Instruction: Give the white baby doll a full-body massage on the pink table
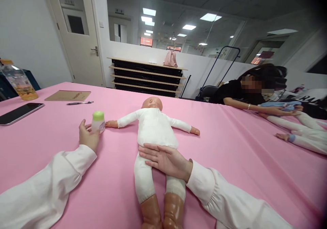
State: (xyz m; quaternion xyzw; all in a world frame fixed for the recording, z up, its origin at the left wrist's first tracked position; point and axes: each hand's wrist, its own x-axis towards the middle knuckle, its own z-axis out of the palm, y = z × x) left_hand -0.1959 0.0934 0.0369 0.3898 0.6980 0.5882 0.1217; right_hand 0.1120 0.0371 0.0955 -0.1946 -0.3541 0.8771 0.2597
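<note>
A baby doll (pixel 156 128) with a white cloth body lies on its back on the pink-covered table. Its arms are spread out, its head is at the far end and its brown feet point towards me. My right hand (pixel 163 159) rests across its lower belly and upper thighs, fingers straight and pointing left. On the left, beside one doll hand, stands a small white bottle with a green lid (pixel 98 121). My left hand (pixel 89 136) is right at this bottle, its fingers apart and the thumb side overlapping the bottle's lower edge. Whether it touches is unclear.
A phone (pixel 21 113), a brown notebook (pixel 67 95), a pen (pixel 80 103) and a drink bottle (pixel 19 80) are at the left. Across the table on the right, a person (pixel 230 94) handles blue cloth (pixel 279 105) by another doll (pixel 304 132). Shelves (pixel 148 75) stand behind.
</note>
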